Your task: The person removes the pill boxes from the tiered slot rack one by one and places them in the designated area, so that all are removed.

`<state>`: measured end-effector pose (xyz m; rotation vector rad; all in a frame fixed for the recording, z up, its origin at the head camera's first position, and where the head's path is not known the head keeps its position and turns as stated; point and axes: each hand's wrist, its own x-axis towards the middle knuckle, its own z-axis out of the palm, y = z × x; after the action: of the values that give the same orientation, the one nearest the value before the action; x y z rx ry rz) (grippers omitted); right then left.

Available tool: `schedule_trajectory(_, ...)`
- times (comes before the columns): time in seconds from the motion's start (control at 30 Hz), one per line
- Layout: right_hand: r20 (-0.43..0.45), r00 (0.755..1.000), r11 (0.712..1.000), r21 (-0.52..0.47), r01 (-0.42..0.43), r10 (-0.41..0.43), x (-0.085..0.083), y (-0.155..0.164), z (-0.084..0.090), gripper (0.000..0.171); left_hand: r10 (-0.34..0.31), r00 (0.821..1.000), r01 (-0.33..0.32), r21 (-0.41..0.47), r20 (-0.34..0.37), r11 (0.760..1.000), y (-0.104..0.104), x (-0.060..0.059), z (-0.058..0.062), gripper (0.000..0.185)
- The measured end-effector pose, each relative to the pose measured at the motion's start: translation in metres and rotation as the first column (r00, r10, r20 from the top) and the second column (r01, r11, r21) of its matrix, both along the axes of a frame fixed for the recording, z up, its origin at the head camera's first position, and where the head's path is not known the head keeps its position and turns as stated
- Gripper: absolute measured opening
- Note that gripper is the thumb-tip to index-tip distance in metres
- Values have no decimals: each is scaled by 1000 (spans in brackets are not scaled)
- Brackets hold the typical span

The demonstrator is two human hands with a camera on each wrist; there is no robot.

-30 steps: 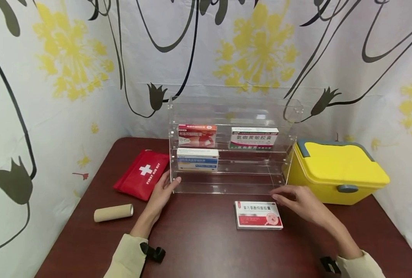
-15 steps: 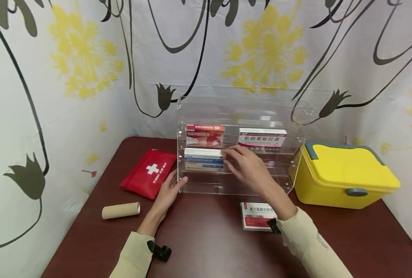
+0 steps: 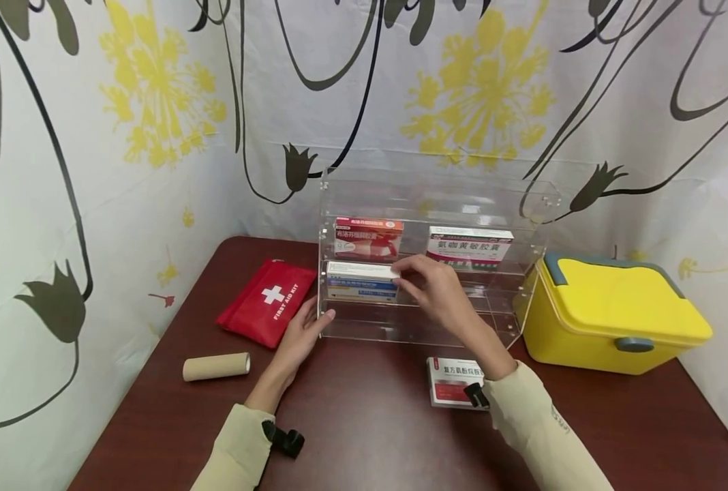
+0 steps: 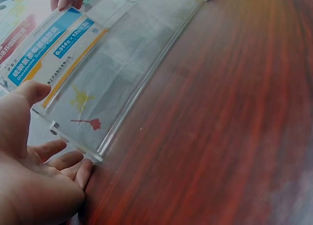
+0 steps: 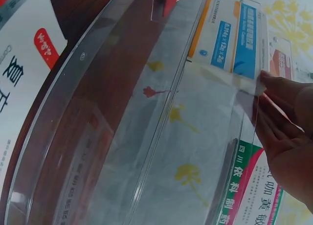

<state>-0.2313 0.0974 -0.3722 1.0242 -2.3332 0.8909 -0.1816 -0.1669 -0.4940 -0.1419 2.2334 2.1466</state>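
A clear acrylic shelf rack [image 3: 499, 204] stands mid-table. Its middle shelf holds a blue and white box [image 3: 362, 281] at the left. My right hand [image 3: 408, 276] reaches into the rack and pinches that box's right end; the right wrist view shows the fingertips [image 5: 274, 88] at the edge of the box [image 5: 234, 36]. My left hand [image 3: 307, 331] lies flat on the table with straight fingers against the rack's lower left corner [image 4: 73, 146]. A red and orange box [image 3: 368, 239] and a green and white box [image 3: 469, 245] sit on the shelf above.
A red and white box [image 3: 452, 378] lies flat in front of the rack, partly under my right forearm. A red first aid pouch [image 3: 268, 300] and a cardboard roll [image 3: 215, 366] lie to the left. A yellow lidded case [image 3: 615, 314] stands at the right. Patterned curtains surround the table.
My right hand left the red and white box on the table and went up and left into the rack, onto the blue and white box. The left hand stayed at the rack's corner.
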Motion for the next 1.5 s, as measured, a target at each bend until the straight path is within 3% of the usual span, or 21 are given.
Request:
schedule_trajectory(0.1,17,1000,1000,-21,-15,16,-2,2,3,20,3,1000,-3,1,-6,1000,0,1,1,67)
schedule_trajectory(0.3,-72,996,996,-56,-63,59,0,8,29,24,-22,1000,22,15,3,1000,1,2,5,69)
schedule_trajectory(0.47,-95,993,995,-59,-79,73,7,13,56,25,-39,999,39,0,14,999,2,10,25,69)
schedule_trajectory(0.57,-85,994,996,-43,-77,73,11,13,63,25,-43,999,43,4,11,999,2,15,33,67)
schedule_trajectory(0.67,-36,997,997,-35,-70,69,21,16,63,24,-34,999,34,18,7,999,0,12,22,67)
schedule_trajectory(0.8,164,982,995,-52,-81,88,38,25,51,20,-24,999,25,31,-42,999,-1,5,3,65)
schedule_trajectory(0.9,355,932,997,-33,-70,77,52,31,32,17,-18,998,19,25,-64,999,-2,3,0,67)
schedule_trajectory(1.0,495,868,998,33,-61,36,63,34,9,15,-4,999,5,1,-38,1000,-2,3,1,70)
schedule_trajectory(1.1,576,817,996,69,-64,13,67,34,-15,13,-2,1000,2,-19,-24,1000,-2,3,3,71)
schedule_trajectory(1.17,602,798,995,70,-73,16,68,33,-30,11,-2,1000,2,-19,-20,1000,-3,3,4,70)
schedule_trajectory(1.33,617,787,993,82,-84,15,67,27,-54,9,-1,1000,1,-28,-1,1000,-2,4,4,68)
schedule_trajectory(1.5,595,804,993,99,-65,-7,64,22,-62,9,1,1000,-1,-33,7,999,-2,5,3,68)
